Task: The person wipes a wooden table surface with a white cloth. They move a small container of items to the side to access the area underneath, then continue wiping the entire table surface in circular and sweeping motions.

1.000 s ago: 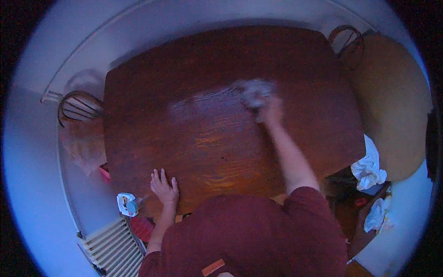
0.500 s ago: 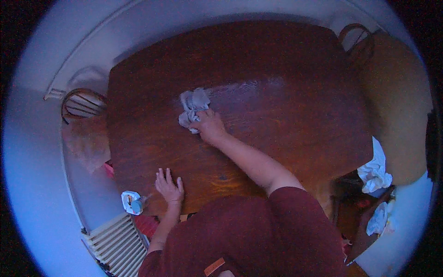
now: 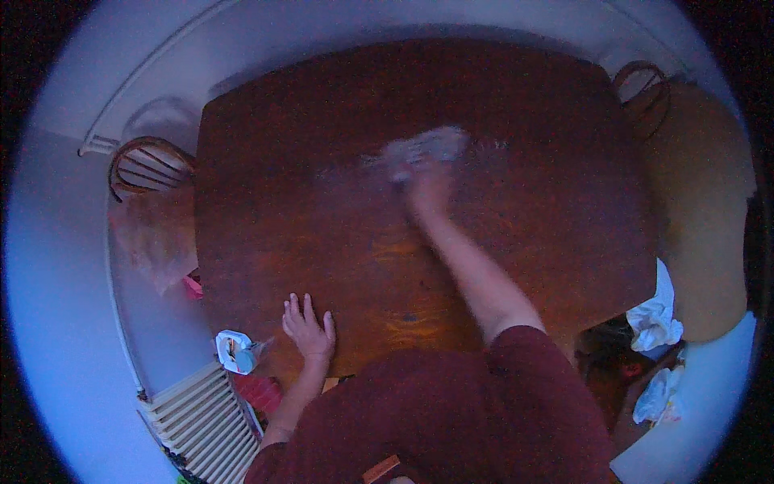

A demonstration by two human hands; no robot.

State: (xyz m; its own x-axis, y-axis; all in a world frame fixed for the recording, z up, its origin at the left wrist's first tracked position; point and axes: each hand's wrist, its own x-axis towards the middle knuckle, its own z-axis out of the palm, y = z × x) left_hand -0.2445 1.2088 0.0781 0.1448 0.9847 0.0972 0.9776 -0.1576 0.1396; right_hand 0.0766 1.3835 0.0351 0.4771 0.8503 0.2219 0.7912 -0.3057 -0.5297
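Note:
A large dark wooden table (image 3: 516, 234) fills the middle of the view. My right hand (image 3: 427, 184) is pressed down on a light grey cloth (image 3: 431, 147), gripping it against the tabletop a little beyond the middle. Both hand and cloth are smeared by motion. Faint pale streaks show on the wood to either side of the cloth. Close to the table's near left edge, my left hand (image 3: 310, 331) lies flat with its fingers spread, holding nothing.
Wooden chairs (image 3: 149, 165) stand at the left and far right (image 3: 645, 89). A white container with a blue lid (image 3: 235, 352) sits by the near left corner, above a white radiator (image 3: 205, 423). White plastic bags (image 3: 655, 319) hang at the right, beside a brown surface (image 3: 709, 218).
My right hand has swept the cloth to the right and slightly farther away across the tabletop. The left hand stays flat in place, while the whole view has shifted a little.

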